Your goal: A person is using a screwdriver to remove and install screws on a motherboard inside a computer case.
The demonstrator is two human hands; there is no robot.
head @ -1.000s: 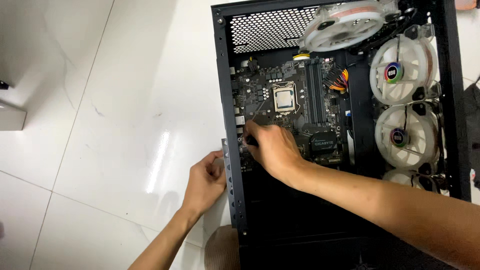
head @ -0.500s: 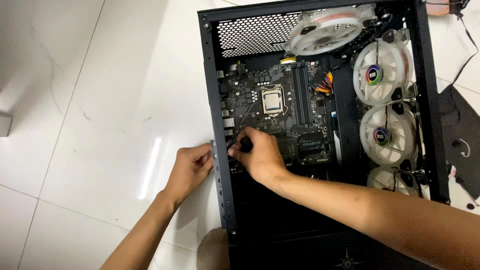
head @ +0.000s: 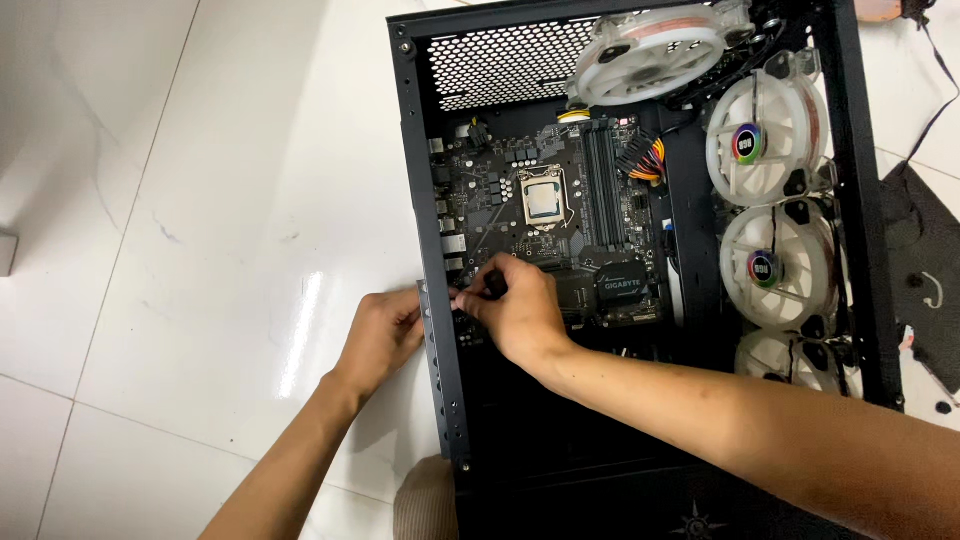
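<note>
a black computer case (head: 420,180) lies open on its side on a white tiled floor (head: 200,200), filling the right half of the frame. the motherboard (head: 540,230) sits inside it in the upper middle, with the processor (head: 541,200) showing as a silver square near its centre and dark memory slots (head: 600,185) just to the right of that. a bundle of coloured cables (head: 648,160) sits beside the slots.

the right hand (head: 520,310) reaches in from the lower right, across the dark floor of the case, and rests at the lower left edge of the motherboard, close against the rear wall of the case. its fingers are curled tight around a small dark thing (head: 494,284); what that thing is cannot be made out. the left hand (head: 385,330) comes up from the bottom of the frame outside the case, its fingers closed against a thin grey metal strip (head: 428,320) on the outer side of the same wall, directly opposite the right hand.

one white ring fan (head: 650,50) sits tilted at the top of the case, and three more white fans (head: 765,150) run down the right side. a dark panel (head: 925,270) lies on the floor at the right edge of the frame.
</note>
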